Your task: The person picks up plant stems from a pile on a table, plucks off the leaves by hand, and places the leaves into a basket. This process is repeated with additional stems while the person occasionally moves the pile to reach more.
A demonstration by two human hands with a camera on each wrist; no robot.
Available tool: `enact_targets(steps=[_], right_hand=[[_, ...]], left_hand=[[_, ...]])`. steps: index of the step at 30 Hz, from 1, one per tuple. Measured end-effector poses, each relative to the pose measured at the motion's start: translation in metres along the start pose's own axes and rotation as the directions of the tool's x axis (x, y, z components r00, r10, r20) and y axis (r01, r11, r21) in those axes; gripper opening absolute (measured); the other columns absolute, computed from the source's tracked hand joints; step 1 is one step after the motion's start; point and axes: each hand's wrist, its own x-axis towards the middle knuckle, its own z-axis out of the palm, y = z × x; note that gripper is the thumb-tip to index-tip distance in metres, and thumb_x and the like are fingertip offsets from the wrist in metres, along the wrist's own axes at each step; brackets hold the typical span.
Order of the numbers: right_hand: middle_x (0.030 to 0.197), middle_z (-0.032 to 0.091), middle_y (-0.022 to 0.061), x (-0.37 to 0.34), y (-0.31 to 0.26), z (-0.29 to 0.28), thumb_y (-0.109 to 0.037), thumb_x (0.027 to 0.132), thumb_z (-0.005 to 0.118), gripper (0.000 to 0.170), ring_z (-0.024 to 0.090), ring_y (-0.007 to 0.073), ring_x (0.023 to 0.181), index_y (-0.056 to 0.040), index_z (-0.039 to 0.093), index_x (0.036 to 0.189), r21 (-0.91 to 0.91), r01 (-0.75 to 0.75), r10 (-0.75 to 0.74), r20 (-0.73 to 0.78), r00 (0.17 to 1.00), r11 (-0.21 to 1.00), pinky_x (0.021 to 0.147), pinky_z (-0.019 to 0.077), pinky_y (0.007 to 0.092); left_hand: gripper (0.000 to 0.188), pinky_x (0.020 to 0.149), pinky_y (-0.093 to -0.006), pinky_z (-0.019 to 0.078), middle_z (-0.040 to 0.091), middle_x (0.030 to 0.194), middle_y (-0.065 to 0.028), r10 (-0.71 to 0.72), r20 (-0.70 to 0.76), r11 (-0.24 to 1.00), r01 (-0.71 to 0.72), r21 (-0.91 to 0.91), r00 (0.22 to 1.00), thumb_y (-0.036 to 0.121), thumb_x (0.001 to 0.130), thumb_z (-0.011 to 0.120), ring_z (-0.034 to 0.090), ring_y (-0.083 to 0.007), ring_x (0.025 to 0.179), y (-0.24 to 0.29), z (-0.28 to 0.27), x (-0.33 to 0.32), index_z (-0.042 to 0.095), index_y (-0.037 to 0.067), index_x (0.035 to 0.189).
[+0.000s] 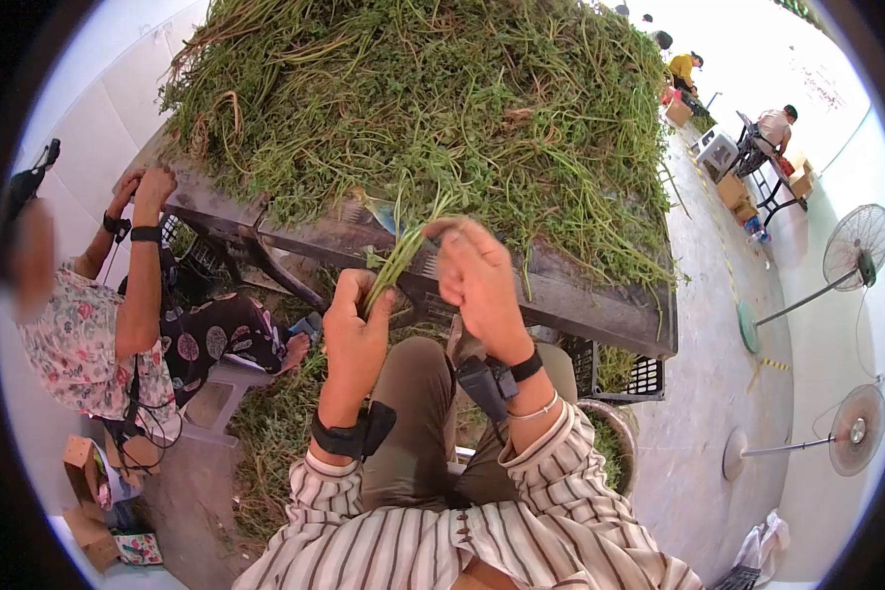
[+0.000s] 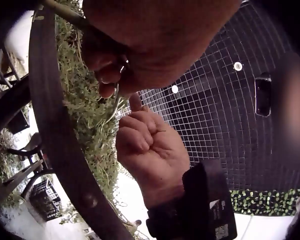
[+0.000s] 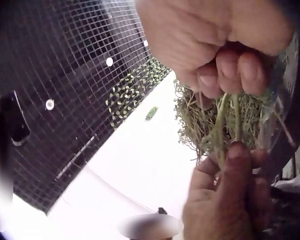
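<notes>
A small bunch of green leafy stems (image 1: 401,258) slants up from my left hand (image 1: 356,329) toward the heaped greens. My left thumb and fingers pinch its lower end. At the upper part, my right hand (image 1: 480,285) has its fingers curled in against the stems. Seen from the right wrist, the stems (image 3: 222,120) run between the left hand (image 3: 225,192) below and the bent fingers of the right hand (image 3: 215,45) above. In the left wrist view, my left hand (image 2: 160,40) looms close and covers most of the bunch, with the right hand (image 2: 152,150) beyond it.
A large heap of cut greens (image 1: 442,108) covers the dark table (image 1: 600,320) before me. Black crates (image 1: 649,379) stand beneath it. On the left a person (image 1: 98,315) sits on a stool. Two standing fans (image 1: 855,428) are at the right; other people work farther back.
</notes>
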Motion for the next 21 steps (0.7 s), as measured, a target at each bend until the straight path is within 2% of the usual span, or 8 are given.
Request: enact_targets(steps=[2,3,4,8,12,14,17,21], right_hand=[[0.058,0.042,-0.0053,-0.003,0.007,0.004,-0.017,0.091,0.047,0.019,0.036,0.0019,0.049,-0.001,0.056,0.097,-0.057,-0.079,0.084,0.1,0.991,0.995,0.043,0.0299,0.0183],[0.063,0.047,-0.003,-0.001,0.016,0.007,-0.014,0.089,0.047,0.02,0.042,0.004,0.055,0.0007,0.056,0.099,-0.301,0.161,-0.116,0.162,0.98,0.94,0.049,0.035,0.0204],[0.068,0.052,-0.0006,0.0,0.023,0.01,-0.011,0.088,0.047,0.021,0.047,0.0062,0.062,0.0024,0.056,0.101,-0.508,0.385,-0.286,0.265,0.921,0.77,0.055,0.04,0.0226],[0.078,0.057,0.0018,-0.006,0.021,0.014,-0.008,0.086,0.046,0.02,0.051,0.0092,0.072,0.0039,0.056,0.099,-0.602,0.237,-0.14,0.204,0.969,0.763,0.064,0.0429,0.0262],[0.07,0.052,0.0001,-0.007,0.015,0.013,-0.01,0.088,0.046,0.015,0.047,0.0066,0.062,0.0015,0.055,0.092,-0.335,-0.008,0.036,0.076,0.996,0.942,0.054,0.0392,0.0234],[0.063,0.044,-0.0029,-0.004,0.017,0.005,-0.013,0.089,0.046,0.012,0.038,0.0039,0.052,-0.0037,0.052,0.088,0.144,-0.222,0.201,0.149,0.968,0.964,0.043,0.0309,0.0202],[0.06,0.038,-0.0046,0.003,0.01,-0.008,-0.016,0.091,0.046,0.01,0.031,0.0026,0.047,-0.0081,0.049,0.087,0.288,-0.116,0.103,0.059,0.993,0.951,0.038,0.0232,0.0179],[0.06,0.041,-0.0038,-0.001,-0.003,0.0,-0.02,0.091,0.047,0.014,0.035,0.0033,0.047,-0.008,0.049,0.085,0.274,-0.117,0.118,0.013,0.993,0.955,0.038,0.0253,0.0177]], left_hand=[[0.012,0.058,-0.0271,0.0404,0.052,0.07,-0.0081,0.01,-0.01,0.998,-0.009,0.068,1.0,0.008,0.084,0.057,0.047,-0.0156,0.062,0.002,0.0,-0.001,0.047,0.002,0.088],[0.012,0.058,-0.0301,0.0419,0.052,0.069,-0.0121,0.024,-0.012,0.991,-0.022,0.134,1.0,0.006,0.083,0.057,0.051,-0.0206,0.06,0.004,0.002,-0.001,0.048,0.002,0.089],[0.012,0.058,-0.0301,0.0419,0.052,0.069,-0.0121,0.032,-0.003,0.992,-0.031,0.124,0.999,0.006,0.083,0.057,0.051,-0.0206,0.06,0.004,0.003,-0.001,0.048,0.002,0.089],[0.012,0.058,-0.0342,0.0429,0.054,0.074,-0.0174,0.145,0.012,0.981,-0.145,0.125,0.989,0.005,0.083,0.057,0.053,-0.0332,0.063,0.004,0.006,0.0,0.047,0.001,0.089],[0.012,0.057,-0.0336,0.0428,0.053,0.074,-0.018,0.113,0.011,0.979,-0.113,0.17,0.994,0.004,0.083,0.056,0.052,-0.031,0.063,0.008,0.009,-0.001,0.046,0.001,0.088],[0.013,0.056,-0.0317,0.0422,0.053,0.073,-0.0159,0.074,0.023,0.978,-0.077,0.194,0.997,0.004,0.084,0.057,0.052,-0.0245,0.061,0.009,0.008,-0.002,0.045,0.001,0.089],[0.011,0.055,-0.0252,0.038,0.051,0.071,-0.0067,0.025,-0.009,0.994,-0.024,0.102,1.0,0.006,0.085,0.056,0.044,-0.0149,0.058,-0.004,0.006,-0.004,0.045,0.002,0.088],[0.011,0.048,-0.0199,0.0337,0.054,0.074,-0.0021,-0.035,-0.031,0.994,0.032,-0.1,0.999,0.011,0.087,0.055,0.041,-0.007,0.053,-0.013,0.005,-0.001,0.046,0.005,0.089]])
